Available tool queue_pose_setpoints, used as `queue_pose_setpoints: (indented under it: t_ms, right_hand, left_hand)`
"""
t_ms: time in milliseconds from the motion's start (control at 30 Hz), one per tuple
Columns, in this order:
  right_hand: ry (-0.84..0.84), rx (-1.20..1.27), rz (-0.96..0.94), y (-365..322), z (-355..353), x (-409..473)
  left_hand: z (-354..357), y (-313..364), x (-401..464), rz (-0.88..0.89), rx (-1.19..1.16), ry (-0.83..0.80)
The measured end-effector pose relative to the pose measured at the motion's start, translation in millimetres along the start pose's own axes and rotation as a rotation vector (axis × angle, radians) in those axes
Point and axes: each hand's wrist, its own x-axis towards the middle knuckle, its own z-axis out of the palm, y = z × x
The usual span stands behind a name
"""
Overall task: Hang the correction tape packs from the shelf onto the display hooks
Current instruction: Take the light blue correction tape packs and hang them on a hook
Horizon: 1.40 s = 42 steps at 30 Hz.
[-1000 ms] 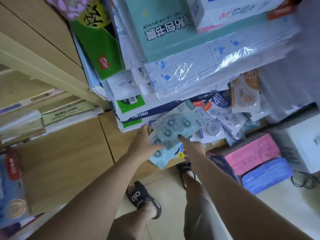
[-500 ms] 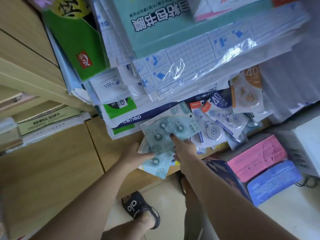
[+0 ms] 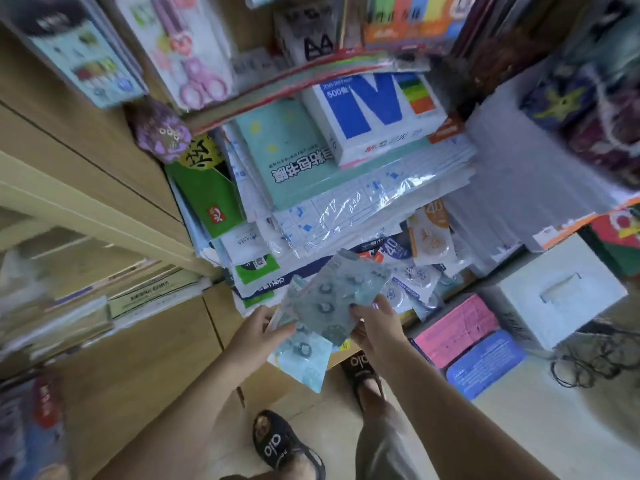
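While both hands hold a fanned bundle of pale teal correction tape packs (image 3: pixel 334 299) just in front of a crowded shelf (image 3: pixel 408 318), the view looks down from the person's head. The left hand (image 3: pixel 258 332) grips the lower packs from the left with the thumb curled over their face, and the right hand (image 3: pixel 375 322) pinches the upper pack at its right edge. More correction tape packs (image 3: pixel 414 271) with round spools lie loose on the shelf just beyond the bundle, under a sagging heap of plastic-wrapped paper sheets (image 3: pixel 346 206). No display hooks can be made out. To do this step well, the packs probably need squaring into a neat stack with their hang holes aligned, gripped firmly enough that the slippery packaging does not slide apart as they are lifted away. Above the heap sit a teal book-cover pack (image 3: pixel 287 150) and a white and blue ream of paper (image 3: pixel 374 112). Pink scissors (image 3: pixel 201 81) hang higher up. Wooden cabinets (image 3: pixel 114 341) stand to the left, a pink and a blue package (image 3: pixel 474 344) lie low on the right, and black sandals (image 3: pixel 277 445) show on the tiled floor.
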Motion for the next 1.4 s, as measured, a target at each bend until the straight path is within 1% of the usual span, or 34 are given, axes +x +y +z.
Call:
queue_pose_setpoints:
  t_ms: [133, 233, 333, 400, 500, 600, 700, 767, 800, 933, 1000, 1067, 1133, 1233, 1400]
  right_hand:
    - [-0.095, -0.008, -0.094, -49.3, -15.3, -62.7]
    - [-0.201, -0.044, -0.181, -79.0, -28.1, -114.1]
    - [-0.273, -0.061, -0.261, -111.2, -26.3, -167.0]
    - [-0.312, -0.09, -0.349, -134.0, -19.5, -199.4]
    - [-0.32, -0.11, -0.462, -173.1, -10.1, -250.7]
    - [-0.347, -0.106, -0.549, -217.9, -5.9, -303.5]
    - [-0.36, -0.131, -0.621, -268.5, -4.6, -348.8]
    - [-0.401, -0.126, -0.678, -301.2, -1.2, -383.6]
    - [-0.404, -0.114, -0.724, -317.3, -0.2, -400.3]
    - [-0.407, -0.126, -1.011, -373.5, -10.1, -472.4]
    - [-0.402, -0.145, -1.097, -400.3, -17.6, -502.7]
    - [-0.439, -0.142, -1.166, -426.7, -23.0, -526.1]
    - [-0.463, -0.142, -1.21, -450.5, -26.1, -546.3]
    - [-0.51, -0.143, -1.276, -481.0, -28.2, -570.5]
    - [-0.57, -0.117, -1.355, -527.4, -19.2, -584.6]
  left_hand:
    - [-29.3, 48.3, -46.8, 0.085, -0.005, 0.064]
    - [-46.3, 94.2, -84.0, 0.162, -0.093, 0.113]
    - [-56.3, 144.9, -125.4, 0.305, -0.07, 0.107]
    - [-61.8, 181.1, -154.6, 0.413, -0.037, 0.058]
    - [-72.6, 237.6, -199.0, 0.558, 0.012, 0.018]
    - [-85.4, 292.1, -241.5, 0.656, -0.01, 0.052]
    - [-94.9, 344.9, -281.0, 0.786, -0.021, 0.089]
    - [-99.3, 380.2, -308.1, 0.877, -0.038, 0.132]
    - [-100.1, 398.1, -321.9, 0.93, -0.051, 0.15]
    - [-98.9, 462.0, -378.9, 1.136, -0.027, 0.223]
    - [-96.8, 489.2, -402.5, 1.196, 0.001, 0.265]
    - [-94.1, 515.1, -420.5, 1.256, 0.031, 0.299]
    - [-90.8, 537.0, -434.9, 1.291, 0.016, 0.293]
    - [-90.5, 566.9, -454.9, 1.299, -0.064, 0.276]
    - [-95.8, 616.8, -469.2, 1.286, -0.195, 0.418]
